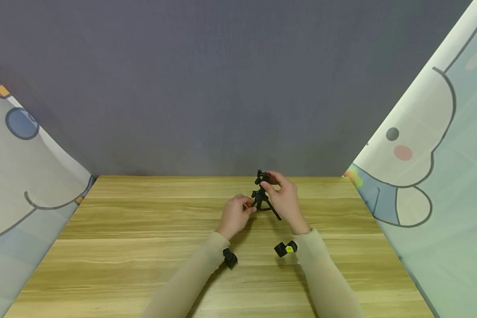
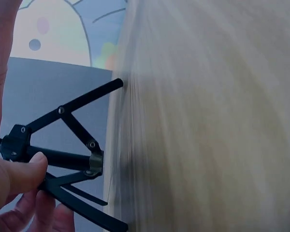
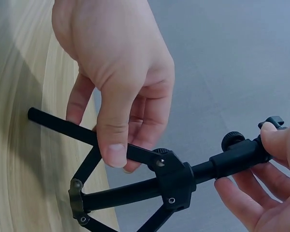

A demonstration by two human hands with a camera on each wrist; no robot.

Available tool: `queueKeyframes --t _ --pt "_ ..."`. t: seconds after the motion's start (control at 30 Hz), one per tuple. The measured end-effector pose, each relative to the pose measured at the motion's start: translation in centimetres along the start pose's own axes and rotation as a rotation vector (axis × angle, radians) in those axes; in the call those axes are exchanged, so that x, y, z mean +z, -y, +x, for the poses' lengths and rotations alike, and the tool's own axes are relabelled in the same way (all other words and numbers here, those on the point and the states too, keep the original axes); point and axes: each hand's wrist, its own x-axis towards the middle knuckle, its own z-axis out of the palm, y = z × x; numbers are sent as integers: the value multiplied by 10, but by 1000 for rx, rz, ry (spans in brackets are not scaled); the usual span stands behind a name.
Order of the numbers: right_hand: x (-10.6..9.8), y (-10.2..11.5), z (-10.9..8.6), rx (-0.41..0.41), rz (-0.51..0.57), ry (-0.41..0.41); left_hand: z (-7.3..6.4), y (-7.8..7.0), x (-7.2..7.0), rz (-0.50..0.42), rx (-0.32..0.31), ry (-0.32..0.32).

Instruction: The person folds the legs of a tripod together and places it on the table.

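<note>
A small black tripod (image 1: 261, 201) stands with its legs spread on the wooden table, near the back edge. My left hand (image 1: 236, 215) pinches one tripod leg (image 3: 63, 126) between thumb and fingers, just below the leg hinge. Higher up, my right hand (image 1: 285, 198) holds the upper column and head, thumb on one side and fingers on the other. A knurled knob (image 3: 233, 140) sticks out from the column beside the right fingers. In the left wrist view, metal rivets join the leg braces (image 2: 78, 129) to the centre post.
The pale wood-grain table (image 1: 143, 256) ends at a dark grey panel (image 1: 222, 88) behind the tripod. Cartoon-printed cloths (image 1: 413, 168) hang at both sides. Each sleeved wrist wears a small black camera (image 1: 230, 258).
</note>
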Motion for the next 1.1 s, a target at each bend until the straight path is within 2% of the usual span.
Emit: queueKeyframes --t 0.13,0.37,0.8,0.97,1.1 --pt "0 1 0 -15 -27 -12 -1 -2 2 -26 1 -23" --pt "-2 4 2 32 -9 -66 -2 -4 4 -99 27 -96" --pt "1 4 -2 -7 -52 -26 -12 -7 17 -212 32 -214" --pt "0 4 -1 -15 -45 -25 -13 -7 18 -248 19 -199" --pt "-1 4 0 0 -47 -36 -8 -3 18 -218 -15 -136"
